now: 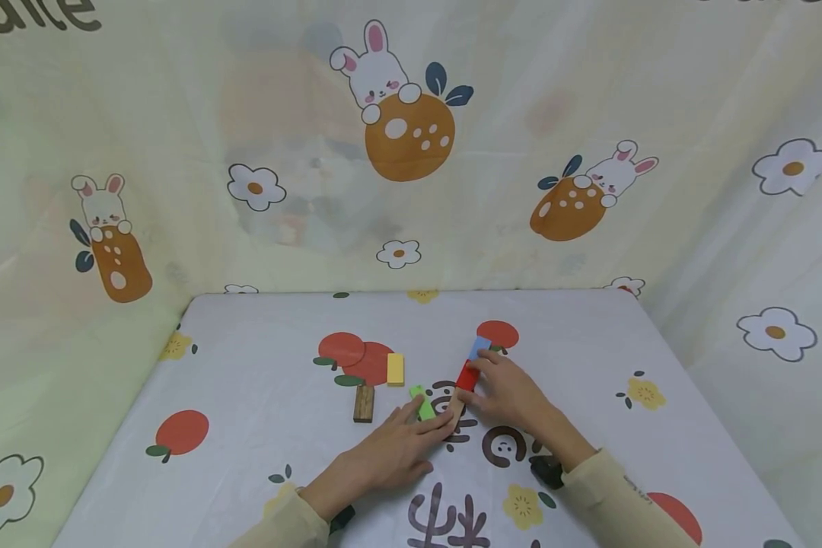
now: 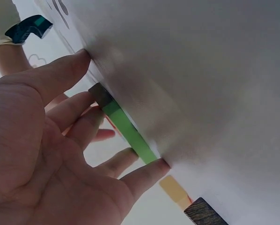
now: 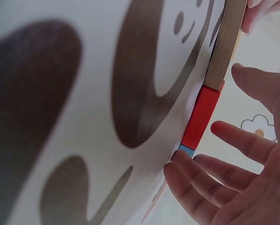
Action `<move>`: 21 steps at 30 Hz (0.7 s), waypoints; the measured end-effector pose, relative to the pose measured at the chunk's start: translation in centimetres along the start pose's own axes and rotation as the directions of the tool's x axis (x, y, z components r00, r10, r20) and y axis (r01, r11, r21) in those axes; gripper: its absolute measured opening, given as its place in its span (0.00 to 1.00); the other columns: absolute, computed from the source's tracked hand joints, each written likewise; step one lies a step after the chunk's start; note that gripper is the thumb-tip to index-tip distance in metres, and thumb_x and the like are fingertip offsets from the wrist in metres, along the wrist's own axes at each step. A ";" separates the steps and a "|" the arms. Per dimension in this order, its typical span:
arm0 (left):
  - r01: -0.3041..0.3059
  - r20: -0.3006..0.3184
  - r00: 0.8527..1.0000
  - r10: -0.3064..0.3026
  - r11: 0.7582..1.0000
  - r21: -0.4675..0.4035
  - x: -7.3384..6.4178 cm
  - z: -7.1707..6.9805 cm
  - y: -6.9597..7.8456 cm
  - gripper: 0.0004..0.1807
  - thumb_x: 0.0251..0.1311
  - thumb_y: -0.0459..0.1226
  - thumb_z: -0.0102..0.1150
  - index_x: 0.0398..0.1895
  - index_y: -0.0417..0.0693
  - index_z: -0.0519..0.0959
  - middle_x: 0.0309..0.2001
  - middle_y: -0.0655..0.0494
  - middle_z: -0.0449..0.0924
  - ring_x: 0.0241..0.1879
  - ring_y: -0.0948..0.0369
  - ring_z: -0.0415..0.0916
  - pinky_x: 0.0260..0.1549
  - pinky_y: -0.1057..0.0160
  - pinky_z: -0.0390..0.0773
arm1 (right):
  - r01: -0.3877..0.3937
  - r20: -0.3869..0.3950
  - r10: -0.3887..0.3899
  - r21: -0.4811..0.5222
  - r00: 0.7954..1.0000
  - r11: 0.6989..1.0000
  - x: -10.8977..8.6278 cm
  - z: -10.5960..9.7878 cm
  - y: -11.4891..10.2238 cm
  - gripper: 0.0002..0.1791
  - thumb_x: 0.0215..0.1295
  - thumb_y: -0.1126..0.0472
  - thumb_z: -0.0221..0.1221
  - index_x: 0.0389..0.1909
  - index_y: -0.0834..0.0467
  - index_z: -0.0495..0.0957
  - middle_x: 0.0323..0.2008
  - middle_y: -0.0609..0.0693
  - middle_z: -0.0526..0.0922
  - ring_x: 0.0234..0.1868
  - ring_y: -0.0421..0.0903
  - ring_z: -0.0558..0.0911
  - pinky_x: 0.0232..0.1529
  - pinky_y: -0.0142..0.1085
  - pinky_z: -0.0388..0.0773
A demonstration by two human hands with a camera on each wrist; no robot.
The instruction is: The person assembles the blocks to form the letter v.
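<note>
A light wooden block, a red block and a blue block lie end to end in a slanting row. My left hand has its fingers stretched out, tips at the wooden block's near end and at a green block. Over the row's right side lies my right hand, its fingers spread along the blocks. In the right wrist view, fingertips rest by the blue block, partly hiding it; the thumb is beside the wooden block.
A yellow block stands left of the row, with a dark brown wooden block nearer to me. The table wears a white printed cloth. A patterned curtain rises behind its far edge.
</note>
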State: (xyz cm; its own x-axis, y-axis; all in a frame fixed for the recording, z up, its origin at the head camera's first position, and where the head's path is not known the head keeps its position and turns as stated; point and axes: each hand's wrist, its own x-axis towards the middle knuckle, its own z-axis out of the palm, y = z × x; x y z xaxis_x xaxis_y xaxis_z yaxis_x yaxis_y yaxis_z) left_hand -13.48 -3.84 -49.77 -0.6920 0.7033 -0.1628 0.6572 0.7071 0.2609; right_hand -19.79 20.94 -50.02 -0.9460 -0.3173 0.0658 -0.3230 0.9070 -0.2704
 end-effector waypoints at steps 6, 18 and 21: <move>-0.003 -0.002 1.000 0.003 1.000 -0.001 0.0 -0.1 0.0 0.43 0.70 0.49 0.67 0.85 0.69 0.57 0.84 0.70 0.57 0.86 0.44 0.50 0.80 0.40 0.64 | -0.010 0.022 0.010 -0.017 1.000 1.000 -0.1 -0.1 -0.1 0.38 0.65 0.37 0.68 0.65 0.62 0.81 0.71 0.65 0.78 0.73 0.65 0.76 0.70 0.60 0.78; -0.006 -0.002 1.000 0.006 1.000 -0.003 0.0 -0.2 0.1 0.44 0.70 0.48 0.67 0.85 0.69 0.57 0.84 0.70 0.57 0.86 0.44 0.51 0.80 0.40 0.63 | 0.010 0.029 -0.008 -0.048 1.000 0.999 -0.1 0.0 -0.1 0.39 0.66 0.35 0.66 0.65 0.62 0.81 0.70 0.64 0.79 0.70 0.65 0.79 0.68 0.58 0.80; -0.003 -0.002 1.000 0.003 1.000 -0.006 0.0 -0.1 0.1 0.44 0.70 0.48 0.67 0.85 0.69 0.57 0.84 0.71 0.56 0.86 0.44 0.50 0.80 0.39 0.63 | -0.001 0.047 0.004 -0.056 0.999 0.998 -0.1 0.1 -0.1 0.39 0.67 0.35 0.66 0.66 0.61 0.81 0.71 0.64 0.78 0.71 0.65 0.78 0.68 0.58 0.80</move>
State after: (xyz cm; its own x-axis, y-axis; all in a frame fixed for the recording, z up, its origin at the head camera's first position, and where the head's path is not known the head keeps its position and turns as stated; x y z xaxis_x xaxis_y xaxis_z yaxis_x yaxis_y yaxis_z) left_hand -13.46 -3.77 -49.64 -0.6905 0.7052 -0.1606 0.6574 0.7046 0.2673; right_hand -19.68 20.82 -50.13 -0.9449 -0.3267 0.0194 -0.3230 0.9214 -0.2162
